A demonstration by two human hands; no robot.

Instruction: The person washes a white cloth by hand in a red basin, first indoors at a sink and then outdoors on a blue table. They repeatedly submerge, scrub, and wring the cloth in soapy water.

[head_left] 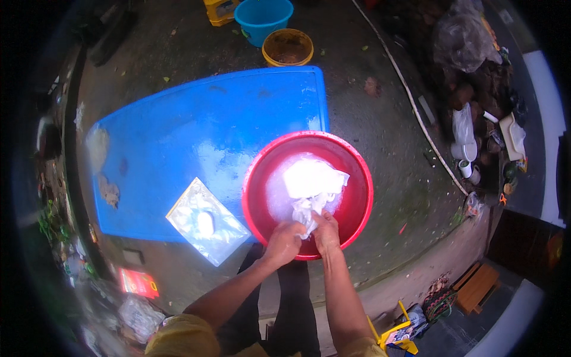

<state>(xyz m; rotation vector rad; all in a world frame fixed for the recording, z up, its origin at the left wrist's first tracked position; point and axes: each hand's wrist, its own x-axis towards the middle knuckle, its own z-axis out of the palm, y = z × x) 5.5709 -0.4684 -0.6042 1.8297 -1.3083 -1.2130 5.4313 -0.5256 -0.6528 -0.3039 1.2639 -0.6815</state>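
A white cloth (314, 178) lies partly in a red plastic basin (366, 192), its upper part bright and spread, its near end bunched. My left hand (284, 243) grips that near end at the basin's near side. Close beside it, my right hand (327, 227) pinches the same cloth between thumb and fingers. The basin seems to hold some water, though glare hides how much. Left of the basin, a white bar, seemingly soap (205, 224), rests on a clear plastic bag (223, 245) on the blue table (178, 120).
Beyond the table stand a light-blue tub (263, 27) and a yellow-rimmed bucket (288, 63). A pale hose (412, 102) runs along the ground at right. Farther right lie plastic bags (464, 44) and containers. A wooden stool (479, 288) stands at lower right.
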